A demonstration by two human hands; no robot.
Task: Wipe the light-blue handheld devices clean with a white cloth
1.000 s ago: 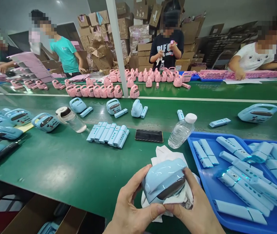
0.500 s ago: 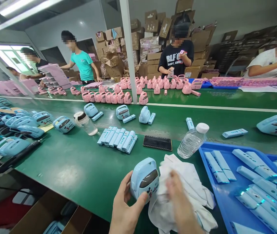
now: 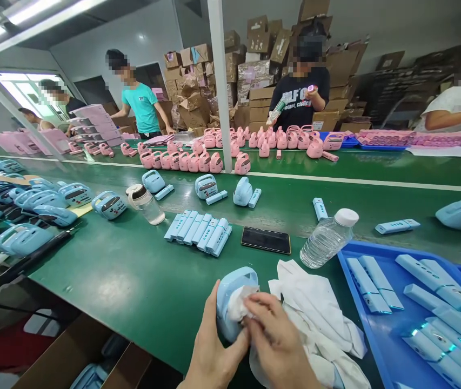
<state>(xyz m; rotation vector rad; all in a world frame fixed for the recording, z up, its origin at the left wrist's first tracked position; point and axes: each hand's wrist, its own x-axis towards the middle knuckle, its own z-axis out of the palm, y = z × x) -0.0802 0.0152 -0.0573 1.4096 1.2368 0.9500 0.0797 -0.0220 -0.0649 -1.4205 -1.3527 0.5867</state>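
Okay, I'm cradling a pale blue portable printer [image 3: 230, 294] upright in my left hand [image 3: 218, 346], while my right hand [image 3: 274, 337] is pinching a white cloth [image 3: 319, 324] against its casing, both hands touching together around it. Just right of them, a blue plastic tray [image 3: 358, 316] is holding scattered pale blue perforated bars [image 3: 436, 281].

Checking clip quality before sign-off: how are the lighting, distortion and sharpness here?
In the head view, the ceiling lights and doorway are blown out, the wide lens curves the edges of the green bench, and the left hand, the blue device it holds, and the cloth in the right hand look reasonably sharp.
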